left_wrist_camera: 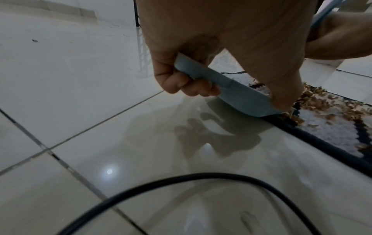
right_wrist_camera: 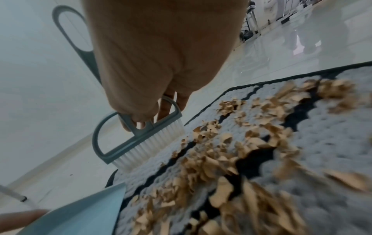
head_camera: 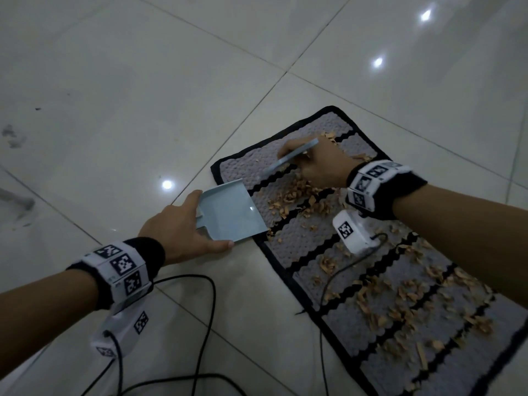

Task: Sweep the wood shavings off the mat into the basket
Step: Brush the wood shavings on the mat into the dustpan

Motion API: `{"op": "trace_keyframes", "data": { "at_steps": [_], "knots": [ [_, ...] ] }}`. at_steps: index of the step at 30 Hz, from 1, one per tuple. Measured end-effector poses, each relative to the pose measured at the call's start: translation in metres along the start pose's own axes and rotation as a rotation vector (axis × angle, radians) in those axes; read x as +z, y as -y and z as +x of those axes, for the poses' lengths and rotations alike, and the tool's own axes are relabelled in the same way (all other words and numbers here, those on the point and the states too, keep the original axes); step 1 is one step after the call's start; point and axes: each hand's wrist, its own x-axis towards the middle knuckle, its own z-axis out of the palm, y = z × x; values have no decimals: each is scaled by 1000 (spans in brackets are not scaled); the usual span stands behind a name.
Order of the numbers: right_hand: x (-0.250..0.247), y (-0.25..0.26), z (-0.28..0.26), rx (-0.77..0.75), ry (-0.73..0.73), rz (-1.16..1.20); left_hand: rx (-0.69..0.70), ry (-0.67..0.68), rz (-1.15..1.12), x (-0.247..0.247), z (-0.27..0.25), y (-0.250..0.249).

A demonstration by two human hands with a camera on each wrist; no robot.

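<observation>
The left hand (head_camera: 174, 227) keeps its grip closed on the rear of the dustpan (head_camera: 232, 214), whose front lip meets the left border of the mat (head_camera: 317, 252). Press that lip flat onto the border so nothing slips beneath.

The right hand (head_camera: 320, 164) grips the brush (right_wrist_camera: 138, 139), bristles down on the mat's far end. Draw short strokes toward the pan, gathering the wood shavings (head_camera: 297, 192) just beside the lip first.

The floor (head_camera: 114, 110) left of the mat is open; a cable (head_camera: 211, 298) loops near the left wrist. The basket is not in view.
</observation>
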Motion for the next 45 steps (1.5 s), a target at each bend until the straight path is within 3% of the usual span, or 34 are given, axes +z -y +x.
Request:
{"op": "trace_keyframes", "data": {
  "at_steps": [8,18,22,29,32,35,45],
  "knots": [
    [8,8,43,51,-28,-72,1,-4,13,2,1,-6],
    [0,-14,-16,-15,79,-89,7,-23,62,2,2,-5],
    [-17,-18,-16,110,-62,19,2,-23,75,0,4,-8],
    [-25,-41,-22,347,-406,-27,18,-20,100,0,11,-14],
    [-23,-54,-29,448,-489,-66,29,-9,102,5,14,-16],
    [-12,-60,-34,555,-466,-88,37,-6,102,10,17,-20],
    [30,-8,-40,377,-413,-12,31,-16,93,16,21,-20]
  ]
}}
